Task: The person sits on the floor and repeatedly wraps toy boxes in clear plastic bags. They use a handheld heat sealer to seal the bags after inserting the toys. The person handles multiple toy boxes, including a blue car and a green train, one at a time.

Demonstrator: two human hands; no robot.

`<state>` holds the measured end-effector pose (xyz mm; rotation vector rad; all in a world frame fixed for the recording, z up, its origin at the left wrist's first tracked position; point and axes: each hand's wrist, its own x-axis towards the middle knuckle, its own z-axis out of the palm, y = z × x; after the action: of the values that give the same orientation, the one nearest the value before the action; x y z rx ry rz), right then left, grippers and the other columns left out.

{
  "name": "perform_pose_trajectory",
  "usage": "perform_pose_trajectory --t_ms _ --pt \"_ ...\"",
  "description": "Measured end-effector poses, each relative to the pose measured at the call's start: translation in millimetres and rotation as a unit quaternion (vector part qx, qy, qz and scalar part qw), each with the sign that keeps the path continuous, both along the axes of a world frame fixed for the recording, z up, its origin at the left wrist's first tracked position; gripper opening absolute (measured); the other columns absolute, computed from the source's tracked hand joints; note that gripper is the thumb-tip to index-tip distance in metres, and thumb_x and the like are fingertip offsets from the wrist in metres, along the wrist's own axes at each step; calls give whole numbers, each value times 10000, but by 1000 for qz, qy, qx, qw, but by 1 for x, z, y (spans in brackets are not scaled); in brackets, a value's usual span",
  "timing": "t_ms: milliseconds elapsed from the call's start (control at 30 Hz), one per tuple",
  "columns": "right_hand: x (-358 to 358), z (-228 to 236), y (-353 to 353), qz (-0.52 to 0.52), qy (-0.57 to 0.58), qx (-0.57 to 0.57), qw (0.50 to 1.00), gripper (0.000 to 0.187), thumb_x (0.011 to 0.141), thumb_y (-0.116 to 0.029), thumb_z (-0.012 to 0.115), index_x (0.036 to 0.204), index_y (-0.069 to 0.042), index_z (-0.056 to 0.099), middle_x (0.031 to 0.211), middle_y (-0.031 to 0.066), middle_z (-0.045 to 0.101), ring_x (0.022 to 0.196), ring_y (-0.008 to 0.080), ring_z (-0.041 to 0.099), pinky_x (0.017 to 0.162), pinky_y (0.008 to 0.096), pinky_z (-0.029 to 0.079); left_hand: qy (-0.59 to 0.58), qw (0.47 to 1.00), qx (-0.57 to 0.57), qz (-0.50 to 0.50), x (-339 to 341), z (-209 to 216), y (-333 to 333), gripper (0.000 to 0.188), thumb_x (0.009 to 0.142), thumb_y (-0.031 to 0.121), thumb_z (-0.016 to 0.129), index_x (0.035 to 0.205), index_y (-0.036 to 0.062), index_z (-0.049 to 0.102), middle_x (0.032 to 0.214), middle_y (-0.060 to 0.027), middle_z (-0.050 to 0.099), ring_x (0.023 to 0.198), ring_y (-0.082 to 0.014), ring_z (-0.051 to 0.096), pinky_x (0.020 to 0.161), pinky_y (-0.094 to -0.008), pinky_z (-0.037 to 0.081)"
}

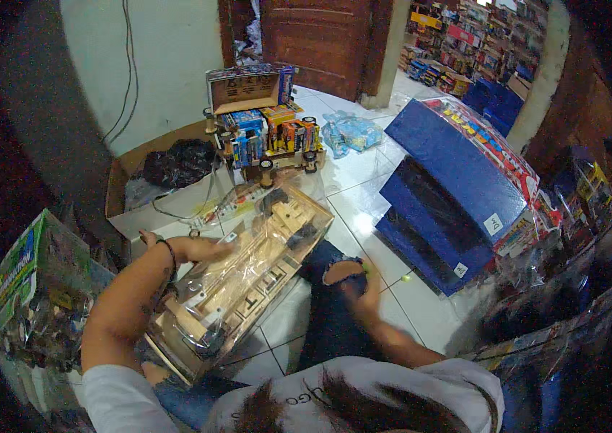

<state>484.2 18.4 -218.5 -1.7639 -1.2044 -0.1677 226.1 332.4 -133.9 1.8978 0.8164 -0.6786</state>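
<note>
The wooden toy truck [237, 278] lies across the person's lap, already inside its clear plastic wrap; the left hand [201, 249] lies flat on top with open fingers, so the wrapping looks nearly done but not closed up. The right hand [365, 289] rests on the knee — I cannot tell its grip — with blue boxes [457, 195] just past it and more toy trucks [266, 130] beyond the left hand.

clear package [248, 274] on lap, blue boxes [457, 180] perhaps stacked right

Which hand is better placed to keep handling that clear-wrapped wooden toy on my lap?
Left. The left hand already rests on the clear-wrapped wooden toy; the right hand is down by the knee, off it.
</note>
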Motion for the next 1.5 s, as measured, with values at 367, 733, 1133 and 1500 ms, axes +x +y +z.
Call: perform_pose_trajectory --t_ms 367,733,1133,1500 --pt "-91 47 167 342 281 164 882 809 955 -506 405 1511 -17 80 1565 230 92 1459 288 109 1168 374 75 -376 892 -210 134 -64 76 -36 854 926 695 218 1479 46 271 1492 -127 352 1341 -293 386 1136 -400 261" --pt "-65 5 161 342 543 -119 758 789 917 -525 480 1459 -15 218 1465 225 274 1354 294 292 1107 379 221 -533 603 -258 535 -121 -60 -239 868 904 706 285 1499 77 219 1517 -150 286 1377 -296 317 1146 -405 216" --pt "-95 223 149 470 12 63 881 750 848 -477 649 1365 6 398 1269 199 555 1188 292 528 1012 372 398 -603 593 -52 532 -133 -19 -227 903 881 718 358 1520 111 161 1544 -176 214 1416 -300 241 1156 -411 167" --pt "-116 326 137 434 -79 10 897 891 766 -465 743 1454 -101 309 1343 193 505 1252 354 477 1012 380 414 -499 781 275 256 -124 162 -180 1026 775 368 756 1524 90 113 1527 -214 229 1401 -338 272 1132 -405 242"
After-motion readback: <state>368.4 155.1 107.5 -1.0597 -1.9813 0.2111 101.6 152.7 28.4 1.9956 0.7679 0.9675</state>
